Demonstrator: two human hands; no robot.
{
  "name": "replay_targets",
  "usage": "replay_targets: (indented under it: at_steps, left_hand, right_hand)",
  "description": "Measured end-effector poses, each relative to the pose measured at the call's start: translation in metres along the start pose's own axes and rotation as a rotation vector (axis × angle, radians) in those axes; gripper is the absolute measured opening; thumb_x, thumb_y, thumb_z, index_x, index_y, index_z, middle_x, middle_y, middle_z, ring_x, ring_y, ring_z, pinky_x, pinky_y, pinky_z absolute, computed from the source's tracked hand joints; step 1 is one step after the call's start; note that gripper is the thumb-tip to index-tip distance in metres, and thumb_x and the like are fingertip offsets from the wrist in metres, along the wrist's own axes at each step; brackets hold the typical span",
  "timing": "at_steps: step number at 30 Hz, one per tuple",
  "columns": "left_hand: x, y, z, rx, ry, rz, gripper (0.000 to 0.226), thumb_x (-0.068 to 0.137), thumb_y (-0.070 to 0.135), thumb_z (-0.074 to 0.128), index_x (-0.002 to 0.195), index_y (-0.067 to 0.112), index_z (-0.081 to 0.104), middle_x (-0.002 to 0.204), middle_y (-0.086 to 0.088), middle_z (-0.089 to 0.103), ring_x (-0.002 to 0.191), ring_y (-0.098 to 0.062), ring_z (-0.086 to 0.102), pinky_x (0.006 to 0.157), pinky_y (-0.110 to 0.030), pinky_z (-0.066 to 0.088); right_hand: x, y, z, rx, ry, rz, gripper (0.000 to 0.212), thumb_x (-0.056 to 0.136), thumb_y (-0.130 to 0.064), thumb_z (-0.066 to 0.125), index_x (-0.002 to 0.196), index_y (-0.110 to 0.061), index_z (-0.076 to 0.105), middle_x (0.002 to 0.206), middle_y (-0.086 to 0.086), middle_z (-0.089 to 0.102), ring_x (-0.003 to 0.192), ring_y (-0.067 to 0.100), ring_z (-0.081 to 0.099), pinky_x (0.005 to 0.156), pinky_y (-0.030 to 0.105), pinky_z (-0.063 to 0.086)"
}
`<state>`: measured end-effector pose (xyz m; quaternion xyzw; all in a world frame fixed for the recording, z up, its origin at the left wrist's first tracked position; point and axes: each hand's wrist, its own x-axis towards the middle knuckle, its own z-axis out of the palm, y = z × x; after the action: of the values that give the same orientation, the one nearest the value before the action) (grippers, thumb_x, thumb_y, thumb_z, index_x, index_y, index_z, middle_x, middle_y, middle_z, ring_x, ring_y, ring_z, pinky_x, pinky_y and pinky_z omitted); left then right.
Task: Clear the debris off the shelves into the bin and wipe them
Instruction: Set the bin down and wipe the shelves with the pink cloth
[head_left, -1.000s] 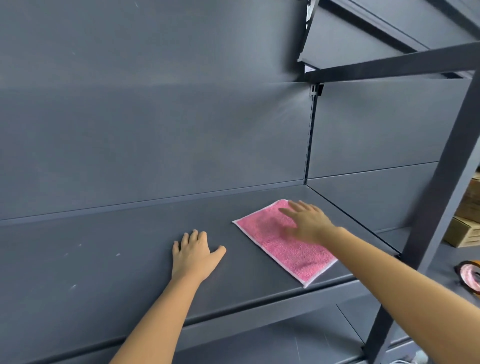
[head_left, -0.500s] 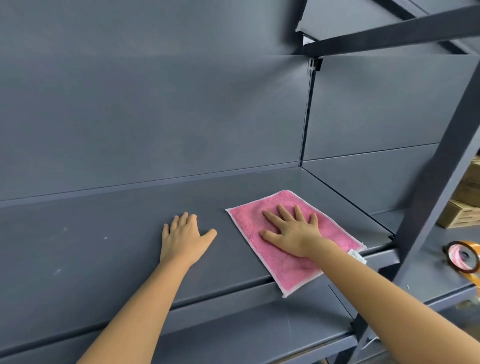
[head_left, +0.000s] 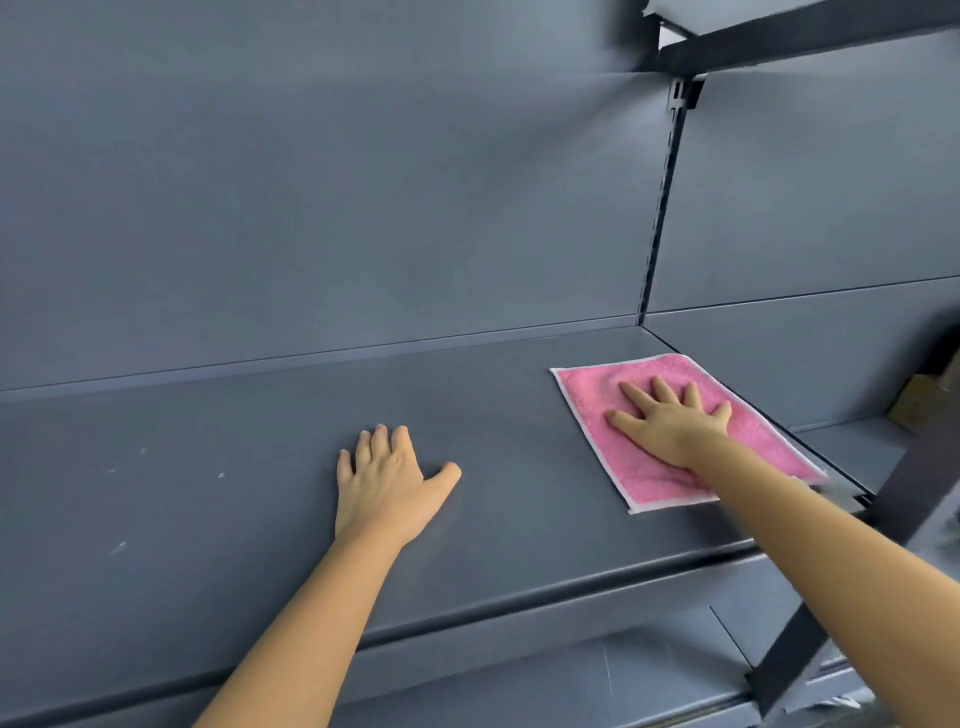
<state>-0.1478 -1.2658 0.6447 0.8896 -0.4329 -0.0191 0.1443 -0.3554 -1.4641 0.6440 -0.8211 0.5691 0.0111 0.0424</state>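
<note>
The shelf (head_left: 260, 415) is a dark grey metal board that runs across the view, with a grey back panel (head_left: 311, 182) behind it. A pink cloth (head_left: 587, 395) with a pale border lies flat on the right end of the shelf, and its far side runs along the shelf's right edge. The right hand (head_left: 670, 421) presses on the middle of the cloth, palm down, with the fingers straight and spread. The left hand (head_left: 387, 483) rests flat on the bare shelf, well apart from the cloth, with the fingers together and the thumb out to the side. A few small white specks (head_left: 221, 475) lie on the shelf to the left of this hand. A lower shelf (head_left: 519, 691) shows underneath. At the right edge there is a brown thing (head_left: 924, 400), maybe a cardboard box, but it is blurred.
</note>
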Motion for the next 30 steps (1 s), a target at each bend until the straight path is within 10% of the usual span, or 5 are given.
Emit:
replay_targets:
  at_steps: [15,30]
  left_hand:
    - [-0.007,0.000,-0.006,0.038,-0.014,-0.007,0.069,0.091,0.050,0.038,0.146,0.010,0.024,0.158,-0.008,0.016,0.147,-0.022,0.009,0.120,-0.039,0.007]
    - [-0.007,0.002,-0.003,0.054,-0.030,-0.012,0.071,0.092,0.050,0.032,0.149,0.012,0.014,0.160,-0.006,0.007,0.148,-0.019,0.002,0.119,-0.038,0.003]
  right_hand:
    - [-0.066,-0.084,0.015,0.032,-0.023,-0.343,0.070,0.084,-0.072,0.018,0.146,-0.042,0.007,0.159,-0.002,-0.002,0.145,0.034,-0.008,0.108,0.063,-0.009]
    - [0.019,0.022,0.000,0.033,0.017,0.023,0.066,0.085,-0.070,0.018,0.145,-0.044,0.009,0.159,-0.006,0.002,0.146,0.028,0.001,0.113,0.059,0.003]
